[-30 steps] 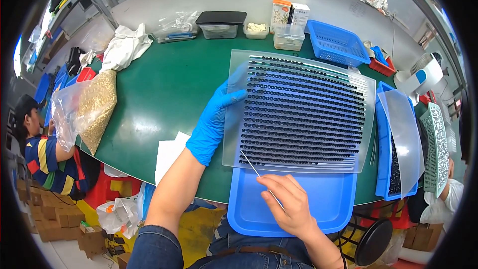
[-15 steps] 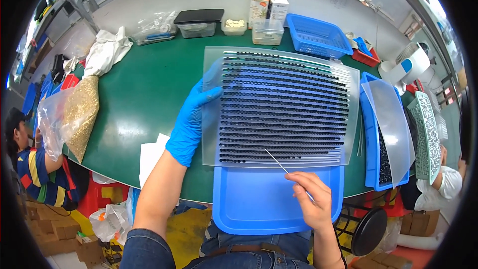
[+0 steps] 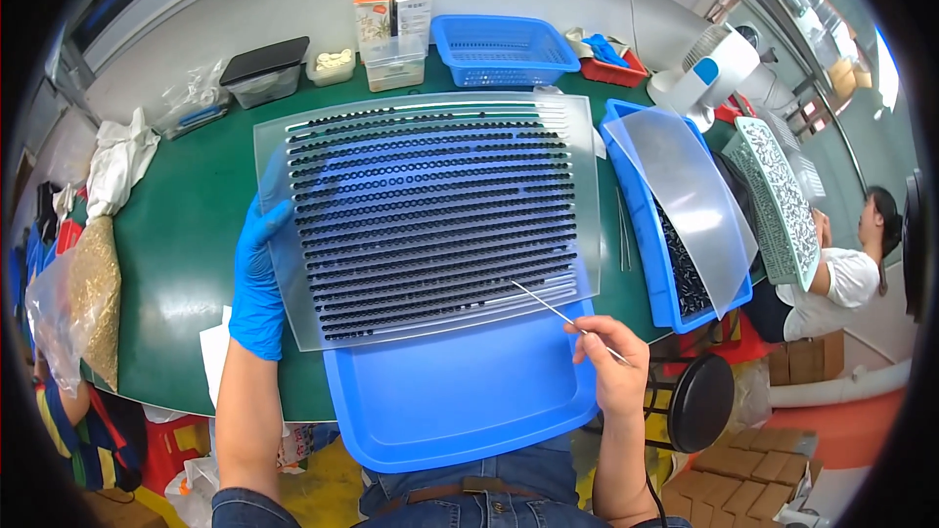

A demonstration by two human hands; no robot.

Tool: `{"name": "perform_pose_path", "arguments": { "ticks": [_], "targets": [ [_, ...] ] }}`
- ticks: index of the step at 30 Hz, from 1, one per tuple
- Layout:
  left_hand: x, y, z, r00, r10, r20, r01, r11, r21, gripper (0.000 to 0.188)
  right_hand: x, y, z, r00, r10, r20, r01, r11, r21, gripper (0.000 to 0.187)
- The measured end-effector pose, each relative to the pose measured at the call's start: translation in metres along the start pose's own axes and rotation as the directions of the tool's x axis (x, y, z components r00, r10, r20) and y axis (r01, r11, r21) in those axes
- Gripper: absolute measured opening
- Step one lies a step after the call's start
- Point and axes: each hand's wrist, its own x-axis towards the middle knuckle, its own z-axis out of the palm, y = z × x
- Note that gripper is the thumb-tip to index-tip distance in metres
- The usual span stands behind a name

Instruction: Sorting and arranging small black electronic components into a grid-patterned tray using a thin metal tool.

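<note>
A translucent plastic board (image 3: 430, 330) with many parallel grooves leans over the blue tray (image 3: 460, 420). Small black pieces (image 3: 430, 217) line most of its grooves, while stretches at the lower right and upper right show pale and bare. My left hand (image 3: 259, 274), in a blue glove, grips the board's left edge, thumb on top and the fingers partly hidden behind it. Bare and closed, my right hand (image 3: 614, 357) pinches a thin metal rod (image 3: 550, 308). The rod's tip lies over the lower right grooves; whether it touches a piece I cannot tell.
Right of the board stands a blue bin (image 3: 665, 284) of black pieces, a translucent sheet (image 3: 690, 200) lying across it. A green basket (image 3: 778, 200) sits beyond. A blue basket (image 3: 504, 49) and lidded box (image 3: 264, 68) line the back; a grain-filled bag (image 3: 93, 293) is at left.
The view has swung right, so the scene sits further left. The board is tilted differently, and the rod's tip has moved to the right across it. Both hands keep their holds.
</note>
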Motion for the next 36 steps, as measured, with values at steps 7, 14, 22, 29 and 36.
{"name": "perform_pose_path", "arguments": {
  "ticks": [7,14,22,29,36],
  "targets": [
    [0.0,-0.004,0.004,1.0,0.031,0.0,-0.031,1.0,-0.002,0.073,0.001,0.004,-0.027,0.992,0.029,-0.122,-0.018,0.996,0.085,0.018],
    [-0.001,-0.002,0.007,0.999,0.031,-0.013,-0.03,0.997,0.077,0.076,0.002,0.009,-0.051,0.983,-0.028,-0.181,0.036,0.998,0.042,0.018],
    [-0.001,-0.003,0.008,0.999,0.036,-0.005,-0.035,0.994,0.1,0.077,0.0,0.009,-0.055,0.974,-0.056,-0.22,0.065,0.997,0.033,0.018],
    [0.0,-0.003,0.002,0.999,0.029,-0.023,-0.027,0.996,0.082,0.077,0.0,0.006,-0.038,0.985,-0.034,-0.17,0.044,0.997,0.059,0.017],
    [0.001,-0.008,-0.004,0.996,0.079,-0.037,-0.075,0.991,0.11,0.084,0.0,0.003,-0.029,0.995,-0.04,-0.093,0.049,0.994,0.102,0.016]
  ]
}}
